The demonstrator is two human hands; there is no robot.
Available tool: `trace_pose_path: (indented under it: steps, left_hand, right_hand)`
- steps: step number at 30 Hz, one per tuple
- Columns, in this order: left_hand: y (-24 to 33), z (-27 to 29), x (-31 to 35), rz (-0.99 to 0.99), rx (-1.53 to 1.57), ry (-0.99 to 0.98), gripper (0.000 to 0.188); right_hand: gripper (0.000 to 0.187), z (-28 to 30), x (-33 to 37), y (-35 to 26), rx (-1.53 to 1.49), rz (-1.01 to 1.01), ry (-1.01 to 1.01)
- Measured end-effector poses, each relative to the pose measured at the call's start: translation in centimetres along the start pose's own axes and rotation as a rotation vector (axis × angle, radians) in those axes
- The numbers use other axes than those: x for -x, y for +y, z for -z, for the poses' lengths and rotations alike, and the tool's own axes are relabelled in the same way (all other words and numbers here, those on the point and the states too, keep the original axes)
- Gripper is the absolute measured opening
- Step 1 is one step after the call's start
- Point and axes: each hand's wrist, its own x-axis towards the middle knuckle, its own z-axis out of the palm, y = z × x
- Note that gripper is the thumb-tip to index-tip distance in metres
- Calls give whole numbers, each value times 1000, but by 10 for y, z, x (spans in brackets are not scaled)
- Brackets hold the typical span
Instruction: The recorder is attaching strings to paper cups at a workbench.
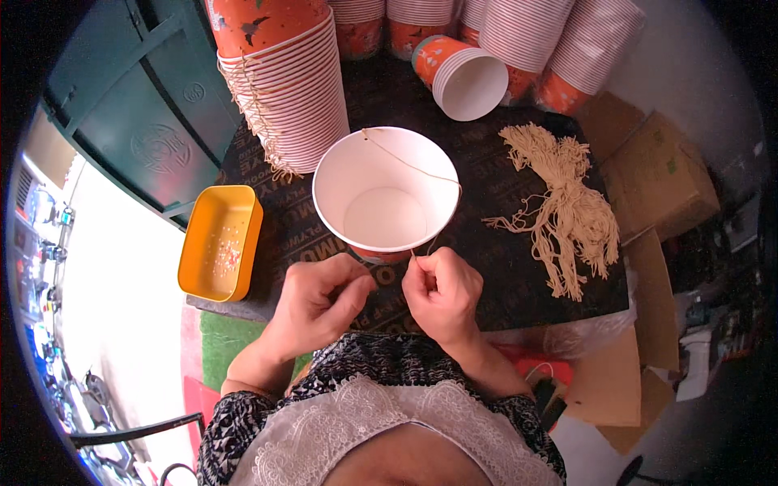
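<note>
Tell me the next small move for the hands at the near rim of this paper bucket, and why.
Probably pull the string end snug with the right hand while the left hand steadies the paper bucket. The string already runs from the far rim across the opening to the near rim, where the right fingers pinch its end; it looks not yet fastened there.

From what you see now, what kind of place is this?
Probably a small handwork station: tall stacks of orange paper cups, a bundle of beige strings, and the right hand pinching a string at an open white cup.
</note>
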Motion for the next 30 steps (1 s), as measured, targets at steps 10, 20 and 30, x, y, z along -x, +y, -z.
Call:
trace_pose_path:
  steps: [10,20,30]
  left_hand:
    - [23,24,-89,-523,-525,-337,35]
    - [18,9,-107,-268,-380,-676,14]
    - [16,-10,-81,-149,-314,-284,11]
  right_hand:
    - [19,-10,-4,6,-15,30,47]
    - [18,-7,-8,14,-17,130,91]
    - [14,26,-7,14,-48,-57,-81]
